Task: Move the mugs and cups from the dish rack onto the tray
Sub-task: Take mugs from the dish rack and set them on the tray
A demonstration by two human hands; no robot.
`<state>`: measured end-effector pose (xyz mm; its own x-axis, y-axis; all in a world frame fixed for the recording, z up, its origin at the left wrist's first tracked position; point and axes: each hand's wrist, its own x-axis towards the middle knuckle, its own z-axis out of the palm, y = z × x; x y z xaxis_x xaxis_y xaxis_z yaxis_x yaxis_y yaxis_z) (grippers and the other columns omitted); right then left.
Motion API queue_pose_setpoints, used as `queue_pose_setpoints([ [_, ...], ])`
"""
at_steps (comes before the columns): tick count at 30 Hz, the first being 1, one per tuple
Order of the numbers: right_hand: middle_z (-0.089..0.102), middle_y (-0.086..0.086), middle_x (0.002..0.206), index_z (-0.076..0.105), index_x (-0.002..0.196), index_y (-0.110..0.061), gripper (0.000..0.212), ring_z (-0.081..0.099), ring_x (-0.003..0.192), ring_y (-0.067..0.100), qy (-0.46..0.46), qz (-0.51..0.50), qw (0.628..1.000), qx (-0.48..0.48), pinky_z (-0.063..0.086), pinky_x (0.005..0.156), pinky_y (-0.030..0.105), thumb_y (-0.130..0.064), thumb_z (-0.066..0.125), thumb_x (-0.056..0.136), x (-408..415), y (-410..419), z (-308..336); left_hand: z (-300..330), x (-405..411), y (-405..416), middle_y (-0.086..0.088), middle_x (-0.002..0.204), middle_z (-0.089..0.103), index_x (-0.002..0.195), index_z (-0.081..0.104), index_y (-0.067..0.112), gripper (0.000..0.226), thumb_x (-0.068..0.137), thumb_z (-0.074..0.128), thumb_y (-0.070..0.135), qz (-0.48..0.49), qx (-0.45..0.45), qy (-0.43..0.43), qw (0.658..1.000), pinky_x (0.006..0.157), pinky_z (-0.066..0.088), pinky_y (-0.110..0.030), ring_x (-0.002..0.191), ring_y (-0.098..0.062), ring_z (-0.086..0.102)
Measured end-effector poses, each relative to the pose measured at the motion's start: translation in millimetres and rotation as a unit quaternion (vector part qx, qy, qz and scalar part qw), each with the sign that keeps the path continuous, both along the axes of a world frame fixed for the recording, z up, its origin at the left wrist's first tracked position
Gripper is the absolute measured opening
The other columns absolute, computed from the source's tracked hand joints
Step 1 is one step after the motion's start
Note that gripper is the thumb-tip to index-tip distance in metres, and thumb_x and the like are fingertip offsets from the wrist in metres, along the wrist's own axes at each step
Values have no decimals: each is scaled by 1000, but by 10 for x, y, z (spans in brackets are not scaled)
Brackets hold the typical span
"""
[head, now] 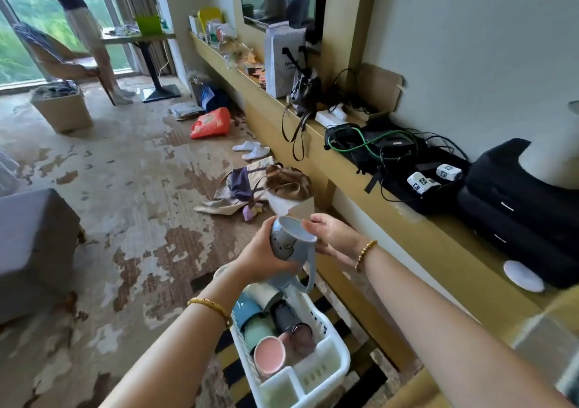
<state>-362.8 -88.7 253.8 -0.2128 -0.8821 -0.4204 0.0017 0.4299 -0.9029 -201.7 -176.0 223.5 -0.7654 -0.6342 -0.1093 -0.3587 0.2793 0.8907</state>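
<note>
A blue-grey mug [283, 241] with a cartoon print is held tilted above the white dish rack [332, 363]. My left hand [258, 258] grips its body from the left. My right hand [333, 235] touches its rim from the right, fingers partly curled at the opening. Its handle points down toward the rack. In the rack lie several cups: a pink cup [269, 357], a green cup [258, 332], a blue cup [246, 312], a white cup [266, 294], a dark mug [286, 316] and a smoky glass [302, 337]. No tray is in view.
A long yellow shelf [416, 229] runs along the right wall, holding cables, a black bag [526, 207], a white coaster [521, 276] and a paper bag. Bags, slippers and a grey sofa corner [34, 244] lie on the carpet to the left. A person stands by the far window.
</note>
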Motion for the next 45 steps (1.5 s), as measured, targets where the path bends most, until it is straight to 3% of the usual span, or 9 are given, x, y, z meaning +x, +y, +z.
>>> queue_pose_setpoints([
  [3,59,9,105,49,129,-5,35,58,96,19,-69,-40,997,-10,51,86,36,-19,37,99,-128,374,-61,-14,-245,187,10,107,56,119,30,39,95,38,79,49,51,71,51,995,75,51,-19,96,-2,59],
  [7,56,16,115,42,134,-7,44,53,113,41,-13,-63,998,-7,44,101,51,1,36,91,-308,790,-28,24,-667,474,-4,119,52,125,28,32,99,42,81,44,67,72,54,994,90,52,-37,109,-18,55],
  [11,58,2,96,45,124,-14,40,58,85,15,111,-60,992,16,51,65,20,2,47,87,-538,1293,33,1,-1101,924,-3,125,48,133,26,31,97,56,84,34,50,48,30,997,96,48,-46,116,-22,49],
  [13,58,1,98,47,121,-13,37,56,88,17,201,-84,975,34,49,69,25,-1,49,86,-681,1586,-7,-19,-1303,1234,-3,127,46,134,25,30,98,55,83,36,25,35,25,999,98,46,-48,119,-23,46],
  [17,61,16,116,54,107,-12,28,58,108,32,193,-201,960,34,51,91,49,4,45,87,-907,2260,-118,-40,-1690,1977,-4,133,41,139,21,27,103,58,83,39,10,2,17,1000,104,40,-46,125,-23,40],
  [31,62,21,114,57,112,1,41,60,104,34,111,-407,905,54,49,89,45,17,36,81,-1179,4609,-500,-70,-2406,3811,-7,136,47,142,24,15,93,70,79,35,-290,42,-95,951,95,44,-34,117,-22,49],
  [34,66,17,106,62,102,-12,38,60,96,26,116,-462,877,69,52,79,36,13,41,82,-1148,4963,-538,-113,-2516,4093,-3,128,52,133,35,17,83,67,81,35,-367,19,-105,924,92,47,-33,111,-17,52],
  [40,62,7,100,59,116,-3,44,54,90,16,136,-520,838,96,45,74,25,16,42,81,-965,5521,-651,-220,-2665,4638,3,116,46,129,31,16,86,64,82,38,-483,-61,-110,866,85,41,-25,110,-15,48],
  [45,60,9,119,54,123,-11,47,51,110,19,153,-529,826,125,44,97,37,12,43,84,-878,5765,-746,-429,-2665,4928,3,116,48,126,33,19,86,59,83,40,-489,-85,-85,864,84,42,-25,106,-13,49],
])
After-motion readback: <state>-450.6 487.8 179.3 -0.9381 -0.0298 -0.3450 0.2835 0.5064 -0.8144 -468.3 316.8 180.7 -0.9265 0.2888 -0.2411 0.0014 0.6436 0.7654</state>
